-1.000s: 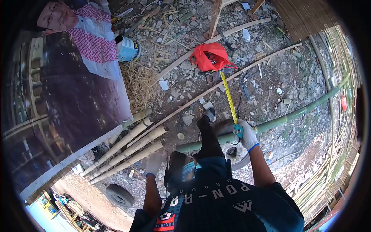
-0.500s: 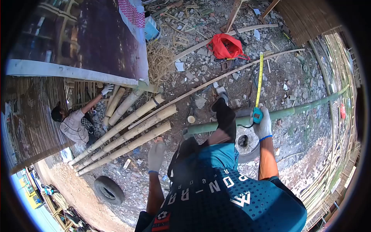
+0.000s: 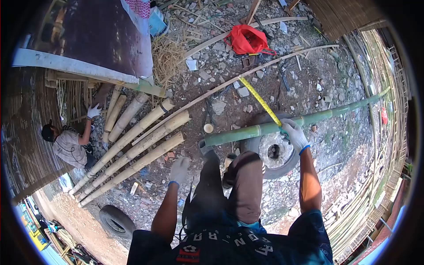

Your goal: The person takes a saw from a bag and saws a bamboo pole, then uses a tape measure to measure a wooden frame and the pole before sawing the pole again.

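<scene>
My right hand [image 3: 295, 134], in a pale work glove, is wrapped round a teal tape measure [image 3: 285, 132], mostly hidden by the fingers. Its yellow blade [image 3: 261, 99] is pulled out and slants up and left over the rubble. Beneath lies a long green bamboo pole [image 3: 238, 134], crossing a tire with a pale, solid-looking middle [image 3: 282, 152]. My left hand [image 3: 179, 169], also gloved, hangs near the ends of cut tan bamboo poles [image 3: 152, 154]. It looks loosely open, and I see nothing in it.
A co-worker [image 3: 68, 143] crouches at left, one gloved hand near shorter bamboo pieces. A red bag [image 3: 247, 39] and long bamboo strip [image 3: 265, 66] lie ahead on rubble. Another tire [image 3: 117, 221] lies lower left. A sheet-covered structure [image 3: 88, 39] stands upper left.
The blade swung from nearly straight ahead to slanting left, and my right hand moved down closer to the green pole. My legs have shifted; the tire under the pole now shows more.
</scene>
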Demonstrator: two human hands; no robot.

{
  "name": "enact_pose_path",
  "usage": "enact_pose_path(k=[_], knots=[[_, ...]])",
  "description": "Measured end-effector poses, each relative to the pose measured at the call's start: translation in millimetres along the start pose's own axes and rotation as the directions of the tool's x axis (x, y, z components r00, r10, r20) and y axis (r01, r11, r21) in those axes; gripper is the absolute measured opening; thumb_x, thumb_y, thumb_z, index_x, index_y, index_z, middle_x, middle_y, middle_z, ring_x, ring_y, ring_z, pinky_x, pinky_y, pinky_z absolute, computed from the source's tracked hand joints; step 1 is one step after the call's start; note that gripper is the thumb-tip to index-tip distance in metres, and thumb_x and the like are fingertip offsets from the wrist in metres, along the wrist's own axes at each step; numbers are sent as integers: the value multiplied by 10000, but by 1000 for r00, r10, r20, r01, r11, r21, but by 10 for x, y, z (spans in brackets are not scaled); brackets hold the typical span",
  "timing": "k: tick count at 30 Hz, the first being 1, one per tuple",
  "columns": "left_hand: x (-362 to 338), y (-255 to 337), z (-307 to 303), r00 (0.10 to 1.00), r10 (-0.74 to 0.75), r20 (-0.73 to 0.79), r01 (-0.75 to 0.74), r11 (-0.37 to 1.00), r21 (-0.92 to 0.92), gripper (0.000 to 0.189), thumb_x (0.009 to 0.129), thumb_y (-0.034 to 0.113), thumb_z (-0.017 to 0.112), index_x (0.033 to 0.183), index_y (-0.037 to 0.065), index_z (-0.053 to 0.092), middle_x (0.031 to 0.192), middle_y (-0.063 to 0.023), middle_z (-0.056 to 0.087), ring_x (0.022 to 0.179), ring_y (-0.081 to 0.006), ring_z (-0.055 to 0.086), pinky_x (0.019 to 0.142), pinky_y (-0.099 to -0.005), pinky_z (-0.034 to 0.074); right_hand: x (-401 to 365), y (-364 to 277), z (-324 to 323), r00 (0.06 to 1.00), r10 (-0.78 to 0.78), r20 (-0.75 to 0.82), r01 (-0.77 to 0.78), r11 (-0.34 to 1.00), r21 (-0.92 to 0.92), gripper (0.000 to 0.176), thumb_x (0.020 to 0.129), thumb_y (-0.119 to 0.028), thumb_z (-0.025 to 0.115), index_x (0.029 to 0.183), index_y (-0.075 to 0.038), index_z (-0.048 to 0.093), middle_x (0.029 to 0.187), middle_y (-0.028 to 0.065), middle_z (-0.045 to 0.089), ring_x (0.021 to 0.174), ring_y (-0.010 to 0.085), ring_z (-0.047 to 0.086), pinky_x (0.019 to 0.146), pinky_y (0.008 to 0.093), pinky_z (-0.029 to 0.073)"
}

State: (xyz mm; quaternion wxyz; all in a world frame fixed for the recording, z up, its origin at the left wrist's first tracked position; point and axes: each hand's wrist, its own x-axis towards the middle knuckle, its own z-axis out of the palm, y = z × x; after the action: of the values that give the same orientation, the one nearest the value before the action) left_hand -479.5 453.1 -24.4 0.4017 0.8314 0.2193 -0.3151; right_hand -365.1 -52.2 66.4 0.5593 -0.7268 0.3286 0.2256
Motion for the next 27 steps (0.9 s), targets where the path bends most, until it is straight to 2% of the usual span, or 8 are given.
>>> enact_pose_path(k=[3,7,10,14,18,21,25,27], knots=[[379,177,430,998,62,-11,-63,992,-112,483,1032,376,559,1304,-14,643,1256,-198,690,1198,-286,647,1024,-398,487,435,402,240,955,123,270,12,893,-450,342,936,-322,677,1178,-89,744,839,-17,639,689,95,569,578,270,479],[1020,232,1069,995,86,-43,-94,963,-253,595,1050,384,575,1536,65,453,1362,-198,646,1248,-288,632,1082,-367,460,1068,1175,737,878,116,464,143,861,-487,318,926,-279,678,1141,-59,757,859,-2,665,718,104,588,668,274,508],[1579,163,1521,969,-229,94,215,588,-780,761,1055,445,566,1651,129,214,1493,-156,479,1285,-339,578,1001,-483,547,1437,1437,1084,846,158,509,74,911,-406,345,882,-318,682,1118,-79,760,931,65,726,878,182,654,839,344,516],[2079,-246,1786,981,-165,103,168,449,-878,438,1094,367,509,1394,51,469,1317,-150,597,1232,-307,622,954,-460,581,2119,1693,1352,807,-57,588,323,876,-358,373,887,-284,657,1196,-86,724,1060,125,741,992,243,691,922,343,515],[2388,-460,1807,1000,-21,16,17,62,-998,239,1089,221,484,1258,66,552,1180,-152,662,1104,-313,687,913,-439,601,2936,1691,1533,731,-127,670,440,838,-322,395,844,-280,665,1192,-98,702,1028,149,727,967,289,691,896,375,525],[2875,-222,1829,993,-103,-60,-24,318,-948,210,1025,114,629,1218,55,571,1161,-131,659,1059,-283,711,915,-418,607,3553,1457,1665,691,-138,710,663,514,-544,536,798,-301,665,1301,-121,623,974,166,707,907,343,686,849,438,524],[3581,394,1861,967,159,-199,-253,533,-807,141,1045,91,562,1163,13,564,1170,-143,665,1053,-264,707,933,-404,596,4669,1577,1869,702,-188,687,636,601,-484,491,779,-307,663,1229,-112,675,1014,177,716,932,369,693,869,450,524],[3856,694,1898,920,310,-241,-391,666,-635,124,1039,49,535,1149,-5,560,1189,-152,666,1061,-242,703,976,-393,573,5022,1527,1951,741,-231,631,664,396,-635,462,796,-341,674,1180,-86,710,1010,170,721,900,350,684,879,411,530]])
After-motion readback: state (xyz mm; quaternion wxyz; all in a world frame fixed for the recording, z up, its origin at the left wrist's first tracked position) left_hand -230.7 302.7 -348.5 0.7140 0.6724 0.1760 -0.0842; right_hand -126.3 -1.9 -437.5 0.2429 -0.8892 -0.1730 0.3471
